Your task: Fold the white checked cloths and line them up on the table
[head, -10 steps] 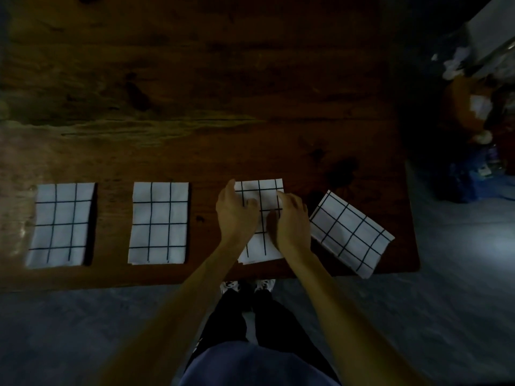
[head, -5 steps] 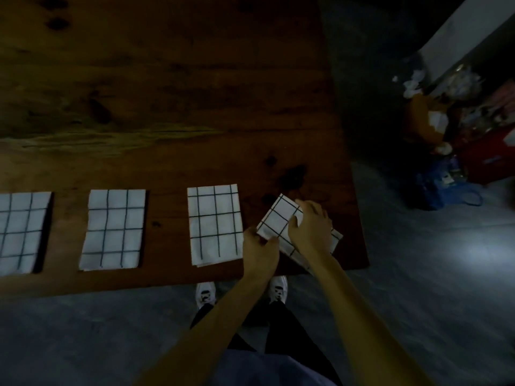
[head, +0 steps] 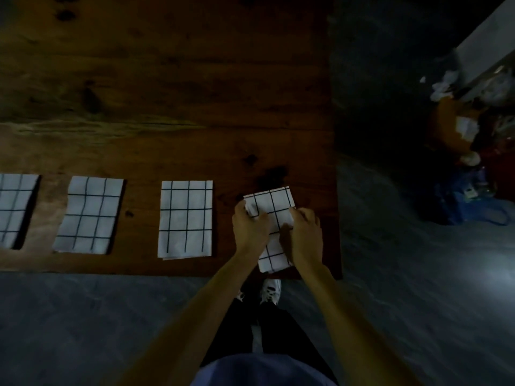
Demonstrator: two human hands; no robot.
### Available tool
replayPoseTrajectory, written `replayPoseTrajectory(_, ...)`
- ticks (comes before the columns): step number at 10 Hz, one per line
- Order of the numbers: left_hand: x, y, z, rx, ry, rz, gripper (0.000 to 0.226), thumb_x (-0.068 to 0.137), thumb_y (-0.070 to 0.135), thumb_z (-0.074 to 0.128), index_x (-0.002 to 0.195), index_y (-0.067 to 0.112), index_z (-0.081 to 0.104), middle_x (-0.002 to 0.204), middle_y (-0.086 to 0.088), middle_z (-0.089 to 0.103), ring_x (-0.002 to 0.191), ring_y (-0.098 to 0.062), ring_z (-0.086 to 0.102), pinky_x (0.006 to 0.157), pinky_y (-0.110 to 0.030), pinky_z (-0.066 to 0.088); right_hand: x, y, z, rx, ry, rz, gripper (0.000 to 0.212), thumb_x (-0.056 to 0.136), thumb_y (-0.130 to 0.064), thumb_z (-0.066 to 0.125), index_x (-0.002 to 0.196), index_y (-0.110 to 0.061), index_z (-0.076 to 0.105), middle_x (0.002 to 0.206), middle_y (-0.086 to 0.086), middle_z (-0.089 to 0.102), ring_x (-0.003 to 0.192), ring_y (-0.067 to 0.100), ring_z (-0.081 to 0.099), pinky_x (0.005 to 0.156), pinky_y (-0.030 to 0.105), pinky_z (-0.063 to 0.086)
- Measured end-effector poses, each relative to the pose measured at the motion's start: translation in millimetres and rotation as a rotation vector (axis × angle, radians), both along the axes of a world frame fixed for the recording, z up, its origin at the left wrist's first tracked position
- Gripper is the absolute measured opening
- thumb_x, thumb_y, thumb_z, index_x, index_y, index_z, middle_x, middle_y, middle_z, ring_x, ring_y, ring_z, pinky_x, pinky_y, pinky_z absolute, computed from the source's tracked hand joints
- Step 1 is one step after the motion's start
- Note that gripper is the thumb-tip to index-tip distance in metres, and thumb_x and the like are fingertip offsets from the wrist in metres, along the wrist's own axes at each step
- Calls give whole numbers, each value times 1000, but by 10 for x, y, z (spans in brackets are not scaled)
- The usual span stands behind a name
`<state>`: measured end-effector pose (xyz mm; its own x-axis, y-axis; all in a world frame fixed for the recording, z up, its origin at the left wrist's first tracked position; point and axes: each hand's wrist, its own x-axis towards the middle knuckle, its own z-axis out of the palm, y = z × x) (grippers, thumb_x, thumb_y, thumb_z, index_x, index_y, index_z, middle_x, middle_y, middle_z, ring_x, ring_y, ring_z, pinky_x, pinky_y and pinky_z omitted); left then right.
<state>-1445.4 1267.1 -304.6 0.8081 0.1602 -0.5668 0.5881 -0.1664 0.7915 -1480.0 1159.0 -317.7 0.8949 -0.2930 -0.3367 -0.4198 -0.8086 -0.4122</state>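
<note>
Fourth cloth (head: 274, 207): at the table's (head: 167, 79) right end, near its front edge, almost square to the row
Left hand (head: 250, 229): fingers curled on its left edge; likely steadying it
Right hand (head: 305, 235): fingers bent, pinching its right edge; presumably aligning it
Folded cloths (head: 186, 218): three lying flat, evenly spaced to the left

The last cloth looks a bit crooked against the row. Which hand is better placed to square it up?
The left hand, probably. It grips the tilted cloth at its far left corner, on the side facing the neat third cloth; the right hand presses mid-cloth and can act as the pivot.
</note>
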Motion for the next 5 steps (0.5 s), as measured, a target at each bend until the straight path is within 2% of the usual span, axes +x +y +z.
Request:
replayPoseTrajectory(1, 168, -45, -43, -6, -31, -49, 32, 89, 10, 55, 119, 17, 46, 91, -3, 61, 74, -14, 57, 63, -32, 47, 72, -8, -41, 7, -36, -43, 41, 95, -14, 53, 136, -15, 46, 142, 7, 39, 124, 26, 40, 99, 33, 41)
replayPoseTrajectory(2, 295, -71, -69, 19, -46, -88, 21, 92, 10, 55, 102, 25, 44, 88, 12, 52, 75, -2, 52, 63, -21, 45, 105, -16, -57, -18, -22, -81, 43, 94, -16, 55, 137, -16, 46, 142, 6, 38, 123, 25, 41, 99, 33, 41)
replayPoseTrajectory(3, 344, -52, -134, 57, -29, -156, 45, 91, 16, 56, 133, 13, 41, 117, -3, 55, 95, -12, 56, 70, -21, 46, 92, -7, -65, -34, -11, -83, 44, 95, -14, 51, 139, -14, 43, 144, 6, 36, 125, 25, 39, 101, 33, 39)
replayPoseTrajectory(4, 322, 23, -131, 61, -33, -208, 52, 91, 13, 54, 139, 13, 35, 110, -11, 58, 78, -11, 57, 59, -15, 46, 55, 39, -47, -37, -16, -86, 46, 95, -13, 51, 140, -14, 42, 145, 5, 35, 126, 25, 39, 102, 33, 40)
replayPoseTrajectory(5, 334, 102, -173, 83, -73, -261, 53, 89, 18, 57, 138, 22, 36, 127, -14, 52, 97, -26, 60, 73, -30, 53, 73, 41, -41, -22, -64, -150, 45, 94, -9, 49, 138, -16, 45, 144, 4, 38, 125, 25, 40, 103, 37, 41)
